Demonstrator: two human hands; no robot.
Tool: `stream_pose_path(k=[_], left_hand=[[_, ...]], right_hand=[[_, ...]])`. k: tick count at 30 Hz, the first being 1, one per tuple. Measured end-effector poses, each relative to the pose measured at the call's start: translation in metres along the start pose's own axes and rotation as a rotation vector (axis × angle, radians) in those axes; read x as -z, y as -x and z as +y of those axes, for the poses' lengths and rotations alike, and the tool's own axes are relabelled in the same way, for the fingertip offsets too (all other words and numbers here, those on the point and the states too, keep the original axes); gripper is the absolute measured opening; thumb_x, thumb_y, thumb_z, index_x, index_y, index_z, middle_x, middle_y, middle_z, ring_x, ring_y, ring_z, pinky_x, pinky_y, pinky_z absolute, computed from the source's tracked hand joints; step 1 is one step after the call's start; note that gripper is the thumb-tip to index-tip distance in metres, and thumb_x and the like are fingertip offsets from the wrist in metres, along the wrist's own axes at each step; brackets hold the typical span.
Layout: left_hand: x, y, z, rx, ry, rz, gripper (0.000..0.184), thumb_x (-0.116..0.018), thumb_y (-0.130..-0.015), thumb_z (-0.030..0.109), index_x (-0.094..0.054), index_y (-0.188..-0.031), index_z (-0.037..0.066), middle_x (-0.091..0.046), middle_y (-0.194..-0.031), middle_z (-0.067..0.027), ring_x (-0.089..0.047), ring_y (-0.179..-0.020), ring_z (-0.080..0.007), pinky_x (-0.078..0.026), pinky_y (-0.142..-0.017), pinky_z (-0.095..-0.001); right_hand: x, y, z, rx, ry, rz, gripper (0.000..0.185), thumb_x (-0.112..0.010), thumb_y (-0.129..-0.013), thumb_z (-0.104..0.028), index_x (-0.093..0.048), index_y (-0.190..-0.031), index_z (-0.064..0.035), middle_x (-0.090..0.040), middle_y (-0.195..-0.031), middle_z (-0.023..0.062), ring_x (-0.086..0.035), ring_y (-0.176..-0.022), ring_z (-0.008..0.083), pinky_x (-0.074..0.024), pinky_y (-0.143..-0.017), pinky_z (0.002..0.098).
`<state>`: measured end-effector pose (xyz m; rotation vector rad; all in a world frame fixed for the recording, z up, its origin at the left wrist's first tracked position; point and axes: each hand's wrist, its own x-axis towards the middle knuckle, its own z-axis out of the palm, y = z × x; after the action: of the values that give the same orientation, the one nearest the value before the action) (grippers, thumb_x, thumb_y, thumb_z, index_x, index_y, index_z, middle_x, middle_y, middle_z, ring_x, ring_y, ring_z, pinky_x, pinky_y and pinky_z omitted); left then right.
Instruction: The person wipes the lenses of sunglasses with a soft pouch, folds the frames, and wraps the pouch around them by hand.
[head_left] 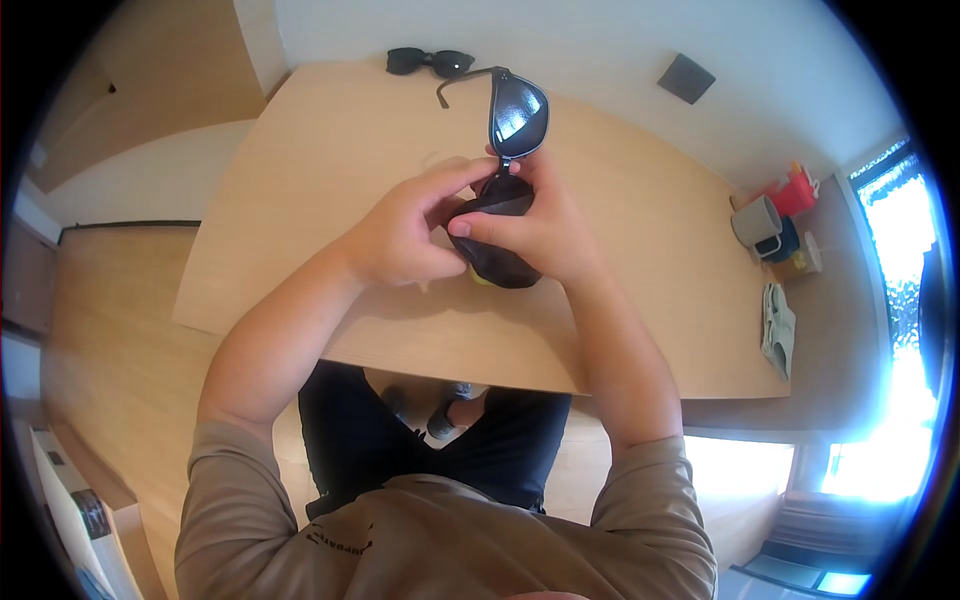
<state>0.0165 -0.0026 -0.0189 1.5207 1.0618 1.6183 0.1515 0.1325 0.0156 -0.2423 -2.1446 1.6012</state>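
A pair of dark sunglasses (520, 112) is held upright over the table, one lens raised and one temple arm pointing left. My left hand (405, 225) is closed, its fingertips at the bridge and lower part of the frame. Below the bridge is a soft, dark piece of fabric (508, 262), a cloth or a pouch, which covers the lower lens area. My right hand (550, 220) grips this fabric, thumb pressed across its front and other fingers behind it near the bridge. A small yellow-green bit (481, 277) peeks out under the fabric; what it is I cannot tell.
A second pair of sunglasses (430, 63) lies at the table's (660, 250) far edge by the wall. At the right end are a grey mug (757, 222), a red item (797, 190), a small box (792, 263) and a folded pale item (776, 330).
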Motion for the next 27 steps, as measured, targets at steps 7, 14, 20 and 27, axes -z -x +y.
stream_pose_path(k=[7, 14, 20, 27], left_hand=[[0.003, -0.001, -0.005, 0.040, -0.049, 0.028, 0.086, -0.063, -0.066, -0.014, -0.036, -0.146, 0.005, -0.048, -0.134, -0.0081, -0.059, -0.109, -0.0228, -0.049, -0.091, -0.0341], [-0.005, -0.002, 0.011, 0.025, -0.055, 0.083, 0.084, -0.063, -0.066, -0.014, -0.038, -0.144, 0.005, -0.047, -0.133, -0.0092, -0.058, -0.110, -0.0218, -0.048, -0.092, -0.0350], [0.001, 0.000, -0.002, -0.060, -0.099, 0.038, 0.082, -0.064, -0.068, -0.012, -0.039, -0.144, 0.005, -0.047, -0.133, -0.0088, -0.058, -0.110, -0.0207, -0.049, -0.088, -0.0336], [-0.003, 0.001, 0.001, -0.033, -0.020, 0.025, 0.081, -0.065, -0.069, -0.010, -0.038, -0.144, 0.006, -0.048, -0.133, -0.0086, -0.059, -0.107, -0.0211, -0.050, -0.082, -0.0315]], right_hand=[[0.005, 0.002, -0.002, 0.011, 0.090, -0.038, 0.082, -0.092, -0.059, -0.021, -0.046, -0.125, -0.0025, -0.059, -0.111, 0.0108, -0.057, -0.108, 0.0219, -0.0462, -0.095, 0.0368], [-0.005, 0.003, -0.007, 0.032, 0.058, 0.093, 0.081, -0.092, -0.060, -0.028, -0.047, -0.120, 0.0020, -0.061, -0.107, 0.0148, -0.060, -0.099, 0.0209, -0.0503, -0.088, 0.0335], [-0.003, -0.003, 0.007, 0.089, 0.025, 0.205, 0.065, -0.089, -0.067, -0.026, -0.051, -0.113, 0.0014, -0.063, -0.092, 0.0106, -0.062, -0.090, 0.0174, -0.0527, -0.079, 0.0312], [0.008, -0.005, 0.001, 0.010, -0.052, 0.100, 0.067, -0.088, -0.067, -0.029, -0.054, -0.116, 0.0014, -0.064, -0.099, 0.0125, -0.063, -0.093, 0.0188, -0.0534, -0.080, 0.0319]])
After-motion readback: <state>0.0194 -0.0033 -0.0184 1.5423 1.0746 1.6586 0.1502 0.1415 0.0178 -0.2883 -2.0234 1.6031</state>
